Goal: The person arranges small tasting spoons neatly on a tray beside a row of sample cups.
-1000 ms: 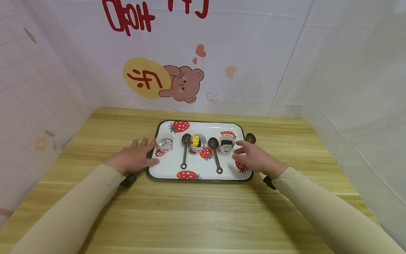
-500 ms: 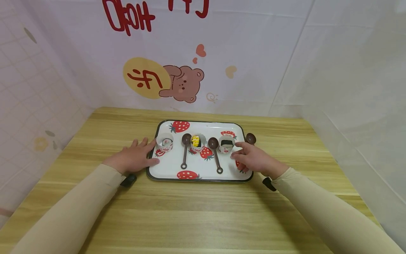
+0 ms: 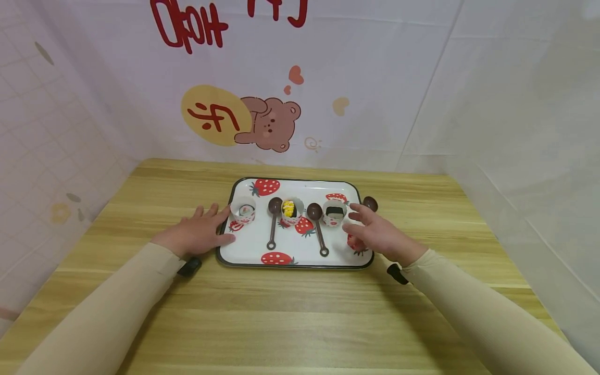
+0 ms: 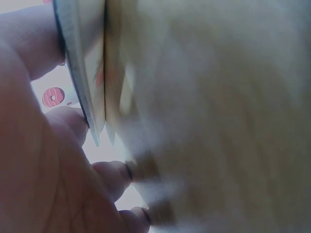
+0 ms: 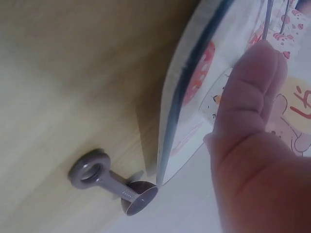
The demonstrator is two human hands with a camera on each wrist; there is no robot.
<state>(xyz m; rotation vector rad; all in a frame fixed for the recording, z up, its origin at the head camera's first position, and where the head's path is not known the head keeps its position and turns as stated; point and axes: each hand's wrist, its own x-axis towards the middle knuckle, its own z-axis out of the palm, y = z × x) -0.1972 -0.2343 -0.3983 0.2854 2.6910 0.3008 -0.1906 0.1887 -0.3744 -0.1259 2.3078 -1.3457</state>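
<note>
My left hand [image 3: 197,232] rests at the left edge of a white strawberry-print tray [image 3: 253,250], fingers fairly straight, thumb over the rim. My right hand [image 3: 377,234] hovers over the tray's right side, its fingers loosely spread and holding nothing. Closest to it stands a paper cup [image 3: 334,221] containing a white piece with a black band. A middle cup [image 3: 292,221] holds a black piece topped with yellow. The left cup [image 3: 244,219], by my left fingertips, contains a sushi-roll-like round. Brown spoons lie between the cups, one left [image 3: 275,206] and one right [image 3: 315,211].
Off the tray's right side, another brown spoon [image 3: 370,203] lies on the wooden table [image 3: 281,323], partly behind my right hand; the right wrist view shows its ringed handle [image 5: 90,171]. A white wall sheet [image 3: 375,67] with a printed bear stands behind the table.
The right hand's fingers have drawn slightly away from the right cup and spread a little. My left hand, the tray, cups and spoons have stayed in place.
</note>
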